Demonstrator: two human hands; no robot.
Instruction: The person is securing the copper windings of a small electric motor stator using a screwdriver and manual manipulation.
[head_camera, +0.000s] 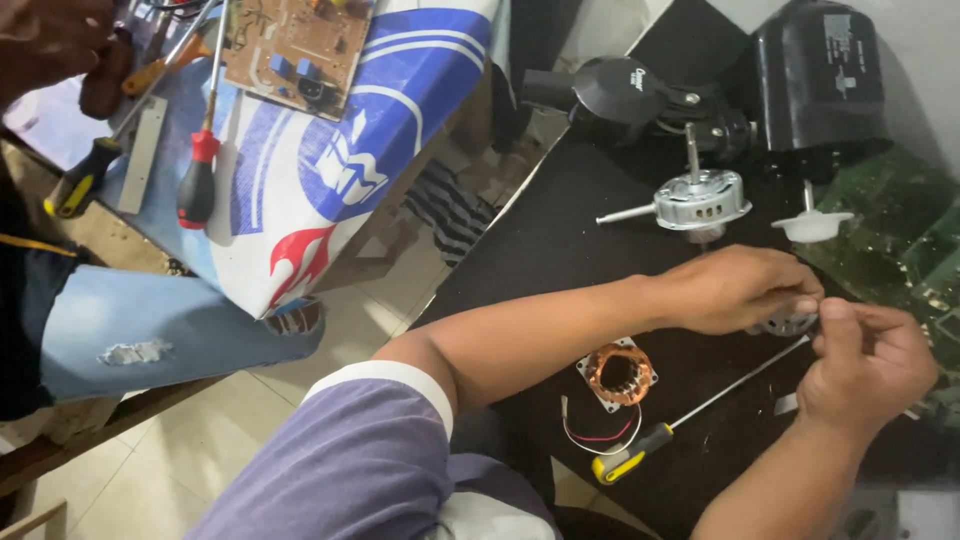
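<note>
My left hand (735, 288) and my right hand (868, 362) meet over a small silver metal motor part (790, 322), both gripping it above a black table (560, 240). Most of the part is hidden by my fingers. Below my left forearm lies a stator with copper windings (619, 373) and red and white wires (600, 437). A yellow-and-black-handled screwdriver (690, 414) lies beside it, its shaft pointing up toward my hands.
A silver motor housing with a shaft (697, 198), a white plastic piece (812, 224) and a black fan body (815, 75) sit at the back. At left, another person's hand (60, 45), screwdrivers (200, 170) and a circuit board (298, 45) are on a covered bench (350, 170).
</note>
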